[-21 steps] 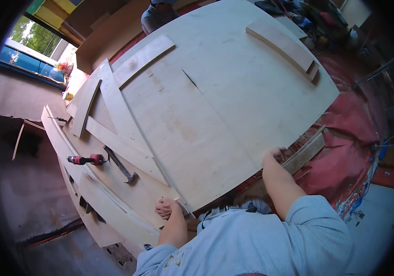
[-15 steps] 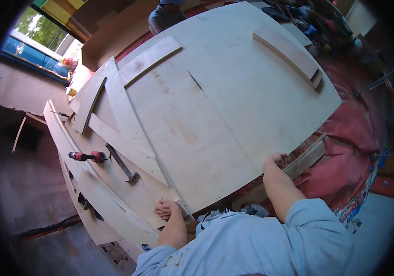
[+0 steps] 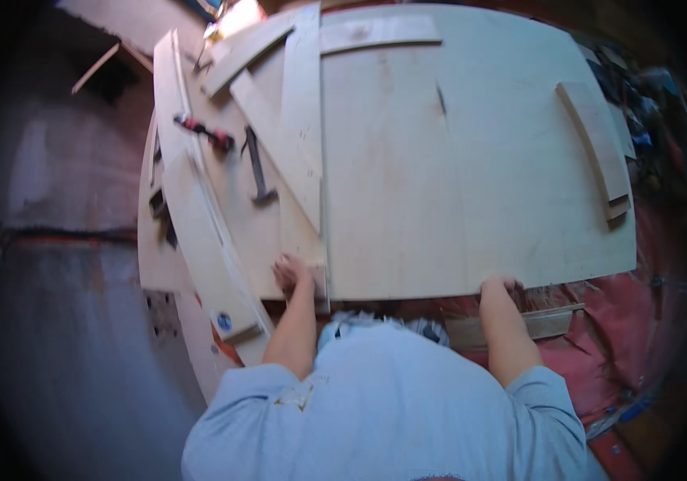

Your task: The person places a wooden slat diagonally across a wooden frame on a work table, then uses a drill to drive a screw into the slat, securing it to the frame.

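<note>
A large pale plywood sheet (image 3: 407, 184) spreads out in front of me, its near edge close to my body. My right hand (image 3: 502, 285) is closed over that near edge, right of centre. My left hand (image 3: 292, 276) is closed near the sheet's left front corner, beside a short wood block (image 3: 318, 280); what its curled fingers hold is hidden and smeared. Farther up on the left lie a claw hammer (image 3: 257, 168) and a red and black cordless drill (image 3: 205, 133).
Long plywood strips (image 3: 302, 104) lie across the left side, one crossing diagonally. Another strip (image 3: 379, 32) lies at the far edge, and stacked curved boards (image 3: 596, 148) on the right. Long narrow boards (image 3: 199, 216) run along the left. Red sheeting (image 3: 604, 345) hangs at the near right.
My view has swung left and down, so the scene appears turned and the person at the far side is out of view. Both hands stay at the near edge.
</note>
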Demonstrator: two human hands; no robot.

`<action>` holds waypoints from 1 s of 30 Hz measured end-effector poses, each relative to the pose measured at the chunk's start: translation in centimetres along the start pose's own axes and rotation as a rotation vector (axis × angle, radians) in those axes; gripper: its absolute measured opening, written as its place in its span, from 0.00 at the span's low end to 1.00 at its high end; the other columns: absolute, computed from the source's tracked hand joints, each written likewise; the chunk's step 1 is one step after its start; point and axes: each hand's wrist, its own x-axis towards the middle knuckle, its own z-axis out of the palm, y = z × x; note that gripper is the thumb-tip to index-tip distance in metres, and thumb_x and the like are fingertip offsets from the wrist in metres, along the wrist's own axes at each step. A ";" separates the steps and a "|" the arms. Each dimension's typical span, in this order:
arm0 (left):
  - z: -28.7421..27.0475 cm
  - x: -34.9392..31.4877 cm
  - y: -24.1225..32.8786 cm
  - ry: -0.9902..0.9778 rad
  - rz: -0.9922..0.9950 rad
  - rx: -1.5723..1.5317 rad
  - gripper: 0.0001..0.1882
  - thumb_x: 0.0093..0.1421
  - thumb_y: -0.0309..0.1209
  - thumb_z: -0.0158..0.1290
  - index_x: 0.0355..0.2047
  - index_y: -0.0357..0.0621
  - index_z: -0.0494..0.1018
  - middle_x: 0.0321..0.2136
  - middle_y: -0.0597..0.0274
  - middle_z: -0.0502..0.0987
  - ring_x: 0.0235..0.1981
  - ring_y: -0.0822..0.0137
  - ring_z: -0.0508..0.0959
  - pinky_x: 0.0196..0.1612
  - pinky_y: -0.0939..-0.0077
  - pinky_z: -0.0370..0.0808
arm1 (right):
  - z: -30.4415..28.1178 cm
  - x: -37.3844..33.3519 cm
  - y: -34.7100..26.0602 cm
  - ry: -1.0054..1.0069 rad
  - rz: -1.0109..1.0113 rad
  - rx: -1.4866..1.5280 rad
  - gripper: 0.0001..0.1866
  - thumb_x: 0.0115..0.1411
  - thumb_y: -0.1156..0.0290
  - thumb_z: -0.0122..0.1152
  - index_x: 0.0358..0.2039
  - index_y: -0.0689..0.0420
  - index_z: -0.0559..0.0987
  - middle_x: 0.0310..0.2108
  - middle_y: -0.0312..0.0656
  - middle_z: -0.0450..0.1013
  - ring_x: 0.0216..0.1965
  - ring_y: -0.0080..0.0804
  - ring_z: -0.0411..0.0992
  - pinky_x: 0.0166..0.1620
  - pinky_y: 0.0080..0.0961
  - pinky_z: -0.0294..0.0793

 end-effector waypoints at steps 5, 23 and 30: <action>-6.7 5.0 -6.5 -0.171 -0.218 -0.749 0.29 0.70 0.53 0.47 0.51 0.35 0.73 0.49 0.45 0.79 0.50 0.57 0.79 0.53 0.63 0.74 | 0.0 -3.6 -0.8 0.002 -0.023 -0.152 0.22 0.68 0.58 0.55 0.62 0.45 0.78 0.66 0.36 0.71 0.66 0.45 0.67 0.70 0.67 0.54; -9.4 2.7 -8.6 -0.609 0.339 -0.100 0.33 0.54 0.46 0.72 0.49 0.32 0.77 0.42 0.49 0.84 0.42 0.61 0.82 0.47 0.66 0.78 | 1.0 4.9 -1.3 0.007 0.128 0.246 0.22 0.71 0.57 0.49 0.61 0.45 0.78 0.61 0.36 0.75 0.65 0.45 0.69 0.69 0.66 0.56; -10.6 3.6 -9.0 -0.653 0.372 -0.044 0.21 0.62 0.42 0.66 0.42 0.34 0.81 0.33 0.61 0.82 0.33 0.72 0.78 0.40 0.74 0.76 | 2.4 10.2 -2.5 0.163 0.736 2.368 0.24 0.72 0.55 0.43 0.60 0.52 0.78 0.58 0.42 0.76 0.63 0.45 0.71 0.68 0.59 0.60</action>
